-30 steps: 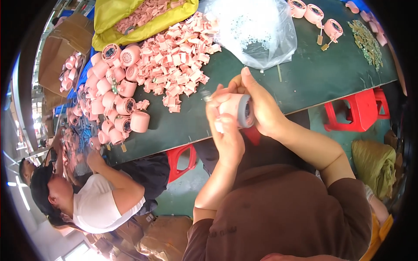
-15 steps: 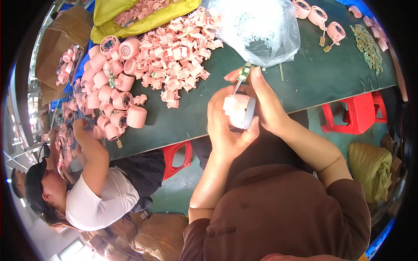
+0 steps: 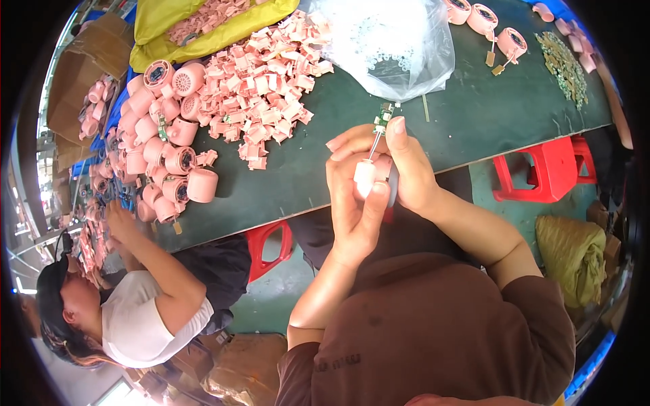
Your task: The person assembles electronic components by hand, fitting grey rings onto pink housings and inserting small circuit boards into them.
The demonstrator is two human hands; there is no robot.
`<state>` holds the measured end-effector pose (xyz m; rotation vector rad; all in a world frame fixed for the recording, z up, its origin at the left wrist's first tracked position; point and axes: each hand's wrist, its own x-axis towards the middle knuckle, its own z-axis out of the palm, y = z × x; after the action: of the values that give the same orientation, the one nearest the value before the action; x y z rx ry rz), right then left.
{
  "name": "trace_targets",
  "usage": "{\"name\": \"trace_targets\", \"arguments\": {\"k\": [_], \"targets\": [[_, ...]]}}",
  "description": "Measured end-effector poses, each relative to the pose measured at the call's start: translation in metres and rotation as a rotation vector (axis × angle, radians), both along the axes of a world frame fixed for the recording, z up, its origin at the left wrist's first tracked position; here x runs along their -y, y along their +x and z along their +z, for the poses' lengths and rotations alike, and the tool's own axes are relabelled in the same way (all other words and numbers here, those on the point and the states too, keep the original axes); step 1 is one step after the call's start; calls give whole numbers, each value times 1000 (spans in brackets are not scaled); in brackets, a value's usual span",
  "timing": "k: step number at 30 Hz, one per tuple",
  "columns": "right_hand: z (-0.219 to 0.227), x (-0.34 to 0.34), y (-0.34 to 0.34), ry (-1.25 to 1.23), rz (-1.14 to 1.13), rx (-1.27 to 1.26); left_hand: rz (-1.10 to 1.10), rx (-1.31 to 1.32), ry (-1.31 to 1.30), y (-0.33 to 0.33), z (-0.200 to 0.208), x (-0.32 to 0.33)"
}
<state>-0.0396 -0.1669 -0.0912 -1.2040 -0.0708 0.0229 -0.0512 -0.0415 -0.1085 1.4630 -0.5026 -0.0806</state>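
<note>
Just past the table's near edge, my left hand (image 3: 352, 213) is closed around a pink round fan housing (image 3: 364, 177), thumb lying across its near side. Thin wires rise from the housing to a small green circuit board (image 3: 384, 115). My right hand (image 3: 414, 172) wraps the right side, its thumb tip against the lower part of the board and its other fingers passing behind the wires. Part of the housing, with a pale grey rim at its right, is covered by my fingers. Glare whitens its front.
On the dark green table (image 3: 271, 193) lie a heap of small pink plastic pieces (image 3: 261, 88) and piled pink housings (image 3: 179, 159). A clear bag of small transparent parts (image 3: 386, 54) sits ahead; circuit boards (image 3: 563, 68) lie far right. A co-worker (image 3: 149, 311) sits left; red stools (image 3: 542, 172) stand below.
My hands have turned the housing and hold it slightly lower, with the board standing more upright above it. My left thumb has moved across the housing's front. The co-worker's arm has shifted. The view has moved slightly.
</note>
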Motion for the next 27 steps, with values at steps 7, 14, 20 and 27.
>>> {"name": "trace_targets", "arguments": {"k": [7,14,20,27], "targets": [[-4,7,-6,45,-11,3,11,189,208,-10,-2,2],[0,8,-11,37,-19,-66,21,306,249,-9,-11,4],[-9,13,0,231,32,-336,33,376,410,1,0,3],[-6,-7,2,94,-152,-59,212,462,357,10,-15,0]]}}
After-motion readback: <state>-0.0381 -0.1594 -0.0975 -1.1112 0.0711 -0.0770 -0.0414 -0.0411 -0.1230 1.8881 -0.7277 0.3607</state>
